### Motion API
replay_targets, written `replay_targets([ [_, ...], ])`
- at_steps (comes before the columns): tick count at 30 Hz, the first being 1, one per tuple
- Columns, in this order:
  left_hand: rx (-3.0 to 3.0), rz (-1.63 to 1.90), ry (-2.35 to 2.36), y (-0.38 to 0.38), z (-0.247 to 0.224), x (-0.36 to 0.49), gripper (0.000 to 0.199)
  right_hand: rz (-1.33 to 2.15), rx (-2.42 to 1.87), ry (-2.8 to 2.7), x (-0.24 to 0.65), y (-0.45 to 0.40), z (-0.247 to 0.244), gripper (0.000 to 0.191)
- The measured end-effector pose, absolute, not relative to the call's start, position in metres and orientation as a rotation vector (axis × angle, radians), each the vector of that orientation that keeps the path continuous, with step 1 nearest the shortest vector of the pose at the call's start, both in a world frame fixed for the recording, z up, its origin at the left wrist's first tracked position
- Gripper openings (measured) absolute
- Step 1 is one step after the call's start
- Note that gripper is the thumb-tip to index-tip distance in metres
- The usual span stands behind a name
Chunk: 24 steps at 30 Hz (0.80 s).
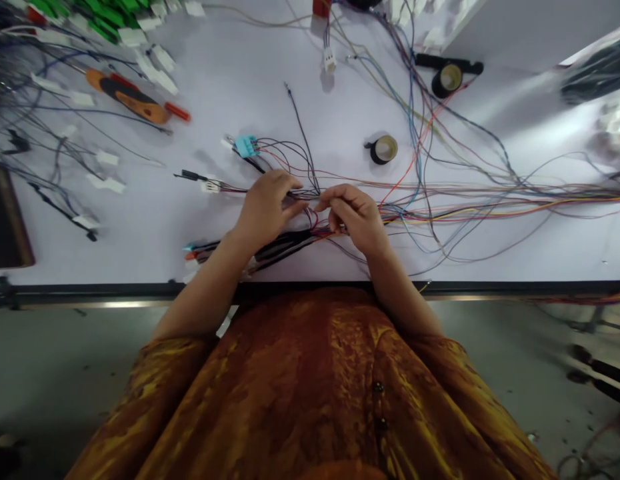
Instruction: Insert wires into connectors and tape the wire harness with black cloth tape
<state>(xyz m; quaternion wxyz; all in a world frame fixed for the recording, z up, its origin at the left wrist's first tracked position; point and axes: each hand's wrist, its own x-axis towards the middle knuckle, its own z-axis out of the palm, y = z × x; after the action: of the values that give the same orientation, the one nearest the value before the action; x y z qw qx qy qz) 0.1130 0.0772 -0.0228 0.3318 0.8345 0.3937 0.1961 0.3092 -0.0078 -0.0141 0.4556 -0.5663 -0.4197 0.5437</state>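
Note:
My left hand [266,210] and my right hand [354,219] hover close together over a wire harness [490,203] on the pale table, their fingertips nearly meeting. Both pinch thin coloured wires [310,195] between finger and thumb. Just ahead of my left hand, a blue connector [247,145] and a white connector [210,187] end some of the wires. Beneath my hands runs a black-sheathed bundle [285,248]. Many wires trail away to the right. My fingers hide the exact pinch points.
Two rolls of black tape [384,149] [447,80] stand beyond my right hand. An orange-and-black handled tool [127,97] lies at the far left among tagged wires. A white plug [330,60] hangs at the back. The table's dark front edge [115,290] runs just before my body.

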Motion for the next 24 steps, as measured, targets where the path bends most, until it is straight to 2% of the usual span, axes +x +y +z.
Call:
replay_targets([
  [4,2.217,0.401,1.03,0.088,-0.028,0.12,0.02,1.495,-1.204,-0.98,0.315,-0.013,-0.013,0.023],
  [8,2.142,0.304,0.997,0.103,-0.029,0.122,0.011,1.207,-1.328,-1.034,0.314,-0.013,-0.01,0.023],
  [10,2.083,0.249,0.955,0.113,-0.029,0.121,0.008,1.089,-1.366,-1.033,0.311,-0.013,-0.009,0.03],
  [14,1.984,0.146,0.892,0.131,-0.031,0.118,0.008,1.155,-1.355,-0.903,0.307,-0.016,-0.015,0.044],
  [19,2.004,-0.028,0.839,0.141,-0.022,0.117,0.011,1.228,-1.401,-0.764,0.3,-0.022,-0.02,0.039],
  [24,2.119,-0.114,0.888,0.127,-0.003,0.129,0.016,1.245,-1.416,-0.768,0.288,-0.024,-0.018,0.027],
])
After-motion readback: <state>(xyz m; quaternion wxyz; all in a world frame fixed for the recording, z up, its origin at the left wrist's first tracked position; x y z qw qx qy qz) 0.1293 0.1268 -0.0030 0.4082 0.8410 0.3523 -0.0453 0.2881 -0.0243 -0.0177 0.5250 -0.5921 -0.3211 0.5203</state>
